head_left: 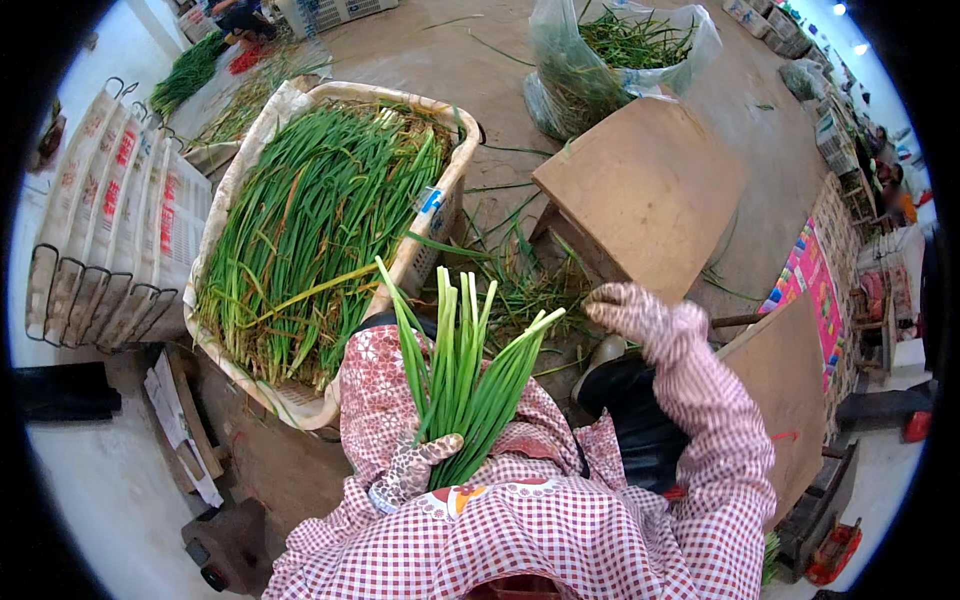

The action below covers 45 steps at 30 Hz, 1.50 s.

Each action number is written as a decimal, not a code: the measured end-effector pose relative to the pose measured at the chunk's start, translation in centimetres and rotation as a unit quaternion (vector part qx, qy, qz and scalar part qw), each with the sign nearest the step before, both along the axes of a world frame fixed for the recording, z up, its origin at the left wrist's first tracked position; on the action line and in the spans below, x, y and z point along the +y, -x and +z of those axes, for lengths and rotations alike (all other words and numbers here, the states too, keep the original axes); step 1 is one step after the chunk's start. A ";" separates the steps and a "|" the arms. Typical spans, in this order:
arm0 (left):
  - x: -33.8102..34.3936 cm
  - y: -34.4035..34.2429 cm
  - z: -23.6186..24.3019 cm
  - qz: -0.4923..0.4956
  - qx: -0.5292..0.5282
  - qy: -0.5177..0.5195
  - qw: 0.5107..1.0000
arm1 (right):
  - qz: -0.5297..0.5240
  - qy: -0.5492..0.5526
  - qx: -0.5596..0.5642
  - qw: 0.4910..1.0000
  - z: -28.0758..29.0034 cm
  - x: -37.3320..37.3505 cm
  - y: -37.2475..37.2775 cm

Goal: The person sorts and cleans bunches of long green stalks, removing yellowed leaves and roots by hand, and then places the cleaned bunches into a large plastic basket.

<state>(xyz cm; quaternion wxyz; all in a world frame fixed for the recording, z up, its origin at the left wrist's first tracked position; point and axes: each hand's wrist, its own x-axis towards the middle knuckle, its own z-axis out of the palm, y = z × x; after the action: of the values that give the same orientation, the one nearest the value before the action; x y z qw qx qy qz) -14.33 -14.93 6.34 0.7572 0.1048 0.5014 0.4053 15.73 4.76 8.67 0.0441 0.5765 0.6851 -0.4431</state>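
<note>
Fanning up from left fingers (443,446) are green stalks (457,375).

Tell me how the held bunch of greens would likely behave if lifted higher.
The bunch of greens is probably fairly stiff: its pale ends stand out straight beyond the left hand. It may splay apart, since those ends fan out.

The person (500,540) here in the checked smock grips a fan of green stalks (458,365), pale ends up, in the left hand (425,463). The right hand (622,308), fingers curled, hovers near a wooden table (650,190); I can't tell if they touch. To the left stands a white crate (462,165) heaped with long leaves (325,220); beyond the table, a clear bag (558,90) bulges with more greens (635,42).
</note>
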 end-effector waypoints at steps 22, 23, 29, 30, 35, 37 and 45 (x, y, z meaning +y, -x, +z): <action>0.2 -0.5 -0.7 0.000 -0.013 -0.083 0.996 | 0.131 0.279 0.472 0.826 5.7 -10.3 2.8; 0.4 -0.5 -0.5 0.002 -0.053 -0.087 0.995 | -0.028 0.309 0.499 0.809 6.1 -11.5 -0.1; 0.7 -0.9 0.7 -0.033 -0.119 -0.100 0.987 | -0.070 0.257 0.196 0.944 -0.2 -10.5 -0.3; 0.4 -0.7 0.3 -0.040 -0.090 -0.111 0.989 | 0.008 0.176 0.270 0.947 -2.5 -9.9 1.8; 0.8 -0.6 2.4 -0.122 -0.011 -0.129 0.984 | -0.269 0.272 0.749 0.542 -3.8 -7.8 10.5; 1.2 0.1 2.6 -0.180 0.036 -0.155 0.971 | -0.211 0.259 0.754 0.566 -0.9 -7.1 11.7; 6.7 1.2 2.1 -0.317 0.007 -0.299 0.900 | -0.309 0.190 0.683 0.634 1.0 -7.8 10.0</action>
<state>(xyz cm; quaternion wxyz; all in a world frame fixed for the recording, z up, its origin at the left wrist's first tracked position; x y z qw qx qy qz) -15.50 -8.22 8.42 0.7753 0.4821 0.3025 0.2739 5.70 -3.06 9.66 -0.4671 0.2661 0.2023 -0.8186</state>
